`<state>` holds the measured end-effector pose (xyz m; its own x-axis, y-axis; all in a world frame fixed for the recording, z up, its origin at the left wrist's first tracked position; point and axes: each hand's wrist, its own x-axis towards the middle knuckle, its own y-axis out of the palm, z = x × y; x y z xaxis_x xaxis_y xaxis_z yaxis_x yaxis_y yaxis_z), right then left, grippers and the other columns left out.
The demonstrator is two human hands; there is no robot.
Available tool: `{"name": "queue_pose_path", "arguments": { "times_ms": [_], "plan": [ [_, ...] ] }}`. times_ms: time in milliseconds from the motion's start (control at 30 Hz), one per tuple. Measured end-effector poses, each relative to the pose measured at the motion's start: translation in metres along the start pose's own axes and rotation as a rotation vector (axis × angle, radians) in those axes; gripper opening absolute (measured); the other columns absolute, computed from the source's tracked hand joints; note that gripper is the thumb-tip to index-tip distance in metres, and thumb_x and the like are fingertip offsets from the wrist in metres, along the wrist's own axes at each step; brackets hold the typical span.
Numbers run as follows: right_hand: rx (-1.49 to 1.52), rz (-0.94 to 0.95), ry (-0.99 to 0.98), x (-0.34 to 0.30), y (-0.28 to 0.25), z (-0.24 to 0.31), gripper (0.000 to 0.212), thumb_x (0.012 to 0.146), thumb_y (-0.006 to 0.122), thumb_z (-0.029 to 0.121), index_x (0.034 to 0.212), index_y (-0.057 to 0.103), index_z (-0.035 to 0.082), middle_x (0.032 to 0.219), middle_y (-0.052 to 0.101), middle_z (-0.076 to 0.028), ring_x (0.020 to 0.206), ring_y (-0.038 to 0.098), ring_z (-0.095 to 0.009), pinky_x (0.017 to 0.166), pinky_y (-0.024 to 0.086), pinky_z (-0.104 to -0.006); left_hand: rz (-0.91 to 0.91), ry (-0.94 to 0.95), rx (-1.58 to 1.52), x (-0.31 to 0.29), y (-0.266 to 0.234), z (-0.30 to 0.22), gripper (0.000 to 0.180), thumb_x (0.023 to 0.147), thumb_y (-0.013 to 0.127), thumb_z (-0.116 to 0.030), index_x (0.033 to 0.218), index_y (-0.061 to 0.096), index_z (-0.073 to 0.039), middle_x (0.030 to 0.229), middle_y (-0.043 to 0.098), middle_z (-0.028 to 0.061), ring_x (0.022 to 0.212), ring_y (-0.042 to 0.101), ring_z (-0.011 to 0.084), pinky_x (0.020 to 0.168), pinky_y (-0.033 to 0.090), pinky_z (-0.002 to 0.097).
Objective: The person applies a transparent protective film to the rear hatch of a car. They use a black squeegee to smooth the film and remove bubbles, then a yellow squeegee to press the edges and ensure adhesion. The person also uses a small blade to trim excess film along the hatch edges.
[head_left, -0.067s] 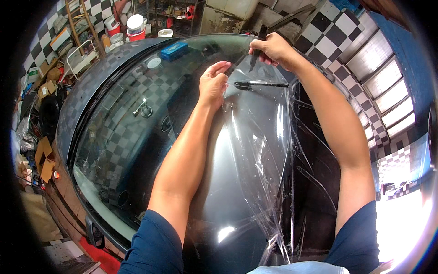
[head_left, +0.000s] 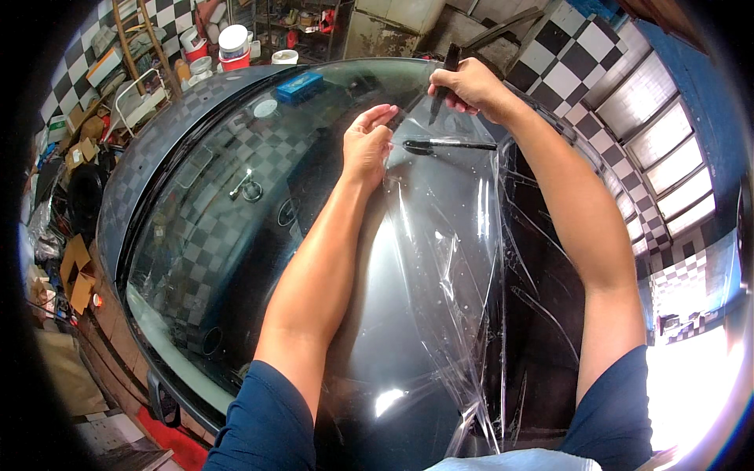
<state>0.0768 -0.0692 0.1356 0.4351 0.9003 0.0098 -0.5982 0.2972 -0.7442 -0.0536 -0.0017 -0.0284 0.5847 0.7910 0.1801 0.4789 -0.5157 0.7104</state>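
Note:
My left hand [head_left: 366,151] is at the windshield-side edge of the car's dark grey roof [head_left: 361,330], thumb and index finger pinched on a clear plastic film [head_left: 440,235], the other fingers stretched out. Farther ahead, my right hand [head_left: 475,88] grips a flat black squeegee [head_left: 451,61], its lower end down against the film near the far end of the roof. Between the hands and me lies a black rod with a wider rounded end [head_left: 448,147], which looks like a roof antenna. Loose folds run through the film toward me.
The windshield [head_left: 204,235] slopes away at left, with a blue box [head_left: 300,88] beyond it. A dark glass panel [head_left: 542,314] lies right of the film. White and red buckets [head_left: 234,45], a wooden ladder [head_left: 149,39] and a cardboard box [head_left: 77,275] stand around the car.

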Motion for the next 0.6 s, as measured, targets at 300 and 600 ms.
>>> {"name": "queue_pose_path", "arguments": {
  "times_ms": [300, 600],
  "plan": [
    [0.033, -0.035, 0.026, 0.006, 0.007, -0.002, 0.028, 0.077, 0.059, 0.028, 0.068, 0.066, 0.002, 0.053, 0.056, -0.005, 0.039, 0.048, -0.011, 0.035, 0.035, -0.0257, -0.018, 0.06, -0.022, 0.002, 0.001, 0.003, 0.043, 0.073, 0.048, 0.01, 0.114, 0.054, 0.003, 0.121, 0.058, 0.0143, 0.056, 0.043, 0.0026, 0.048, 0.034, 0.015],
    [-0.194, -0.101, -0.012, 0.009, 0.006, 0.007, 0.028, 0.077, 0.059, 0.03, 0.067, 0.068, 0.005, 0.052, 0.058, -0.005, 0.04, 0.051, -0.012, 0.038, 0.039, -0.0262, -0.019, 0.099, -0.021, 0.004, -0.002, 0.005, 0.041, 0.073, 0.047, 0.009, 0.112, 0.055, 0.003, 0.12, 0.059, 0.0147, 0.054, 0.042, 0.0026, 0.047, 0.033, 0.0157]
  ]
}}
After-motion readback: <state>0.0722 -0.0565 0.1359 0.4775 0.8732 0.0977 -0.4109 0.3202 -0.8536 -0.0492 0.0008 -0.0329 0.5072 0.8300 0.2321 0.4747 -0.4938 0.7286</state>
